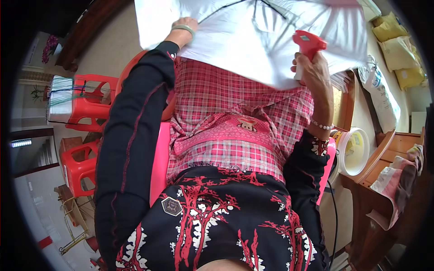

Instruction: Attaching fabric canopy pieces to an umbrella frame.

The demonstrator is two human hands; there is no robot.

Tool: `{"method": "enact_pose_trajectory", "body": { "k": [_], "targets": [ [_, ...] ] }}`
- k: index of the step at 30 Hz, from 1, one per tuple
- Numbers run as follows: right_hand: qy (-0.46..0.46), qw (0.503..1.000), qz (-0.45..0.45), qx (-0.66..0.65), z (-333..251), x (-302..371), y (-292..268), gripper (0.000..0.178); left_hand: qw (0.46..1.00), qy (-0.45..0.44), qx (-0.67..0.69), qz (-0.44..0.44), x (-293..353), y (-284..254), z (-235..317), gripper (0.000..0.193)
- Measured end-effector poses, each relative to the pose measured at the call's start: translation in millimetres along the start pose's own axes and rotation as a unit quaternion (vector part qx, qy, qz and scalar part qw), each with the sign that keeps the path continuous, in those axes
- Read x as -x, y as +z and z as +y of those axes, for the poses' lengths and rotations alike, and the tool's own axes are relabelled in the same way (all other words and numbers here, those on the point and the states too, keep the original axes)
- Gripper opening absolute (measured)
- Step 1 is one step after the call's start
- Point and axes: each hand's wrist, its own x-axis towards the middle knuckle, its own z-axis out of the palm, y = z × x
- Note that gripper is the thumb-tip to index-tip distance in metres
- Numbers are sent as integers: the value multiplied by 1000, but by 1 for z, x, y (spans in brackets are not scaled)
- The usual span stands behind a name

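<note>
Tagging gun: a red plastic tagging gun (pixel 308 44), pistol-shaped, stands over the near edge of the white cloth at upper right; its grip runs up and down, its short squared head juts toward the person's left, and I can't make out the needle end
Right hand: the right hand (pixel 312 72) is wrapped round the gun's grip, fingers curled tight about it, a bead bracelet at the wrist
White cloth: a white garment (pixel 253 40), thin, smooth and softly creased, lies spread across the lap from the upper left to the upper right, with dark thin lines showing on it near the top
Left hand: the left hand (pixel 183 25) rests on the cloth's far left part, a pale bangle on the wrist; the fingers are tucked at the cloth's edge and I cannot tell how they are set
Around: a red plastic stool (pixel 88 101) to the left, a round white tub (pixel 354 151) to the right
</note>
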Motion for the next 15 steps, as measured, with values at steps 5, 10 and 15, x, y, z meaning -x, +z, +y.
{"method": "enact_pose_trajectory", "body": {
  "k": [5, 10, 15],
  "targets": [
    [29, 996, -82, 13, 14, 1, 26, 28, 996, 17, 72, 49, -16, 35, -1, 23],
    [75, 991, -45, -101, 52, -5, 38, 25, 977, 31, 212, -14, -19, 61, 68, 25],
    [121, 974, -16, -191, 76, -16, 32, 24, 977, -1, 210, -27, -13, 57, 81, 28]
  ]
}}
